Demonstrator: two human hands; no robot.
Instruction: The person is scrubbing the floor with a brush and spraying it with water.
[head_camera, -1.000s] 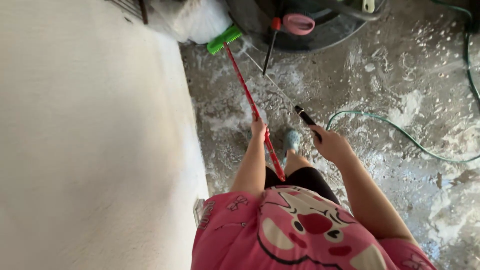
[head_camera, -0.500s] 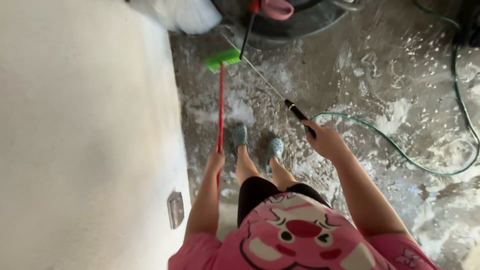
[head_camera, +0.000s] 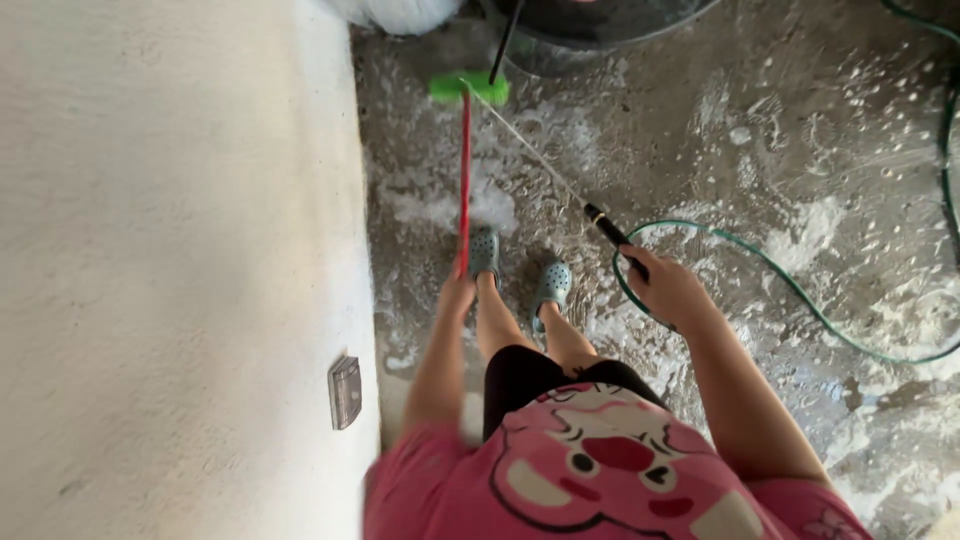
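My left hand (head_camera: 457, 293) grips the red handle of a push broom (head_camera: 464, 180) whose green brush head rests on the wet floor near a dark round tub. My right hand (head_camera: 668, 290) holds the black handle of a spray wand (head_camera: 612, 231); its thin metal lance runs up-left toward the brush head. A green hose (head_camera: 790, 285) curls from the wand across the soapy concrete. My feet in pale green clogs (head_camera: 518, 268) stand between the two hands.
A white plastered wall (head_camera: 170, 270) fills the left side, with a small socket cover (head_camera: 345, 391) low on it. A dark round tub (head_camera: 600, 22) and a white bag (head_camera: 400, 12) sit at the top. The concrete floor (head_camera: 800, 140) is wet and foamy.
The broom head slid from beside the white bag toward the tub, and the handle swung upright. My left hand dropped back toward my body. My right hand with the wand barely moved.
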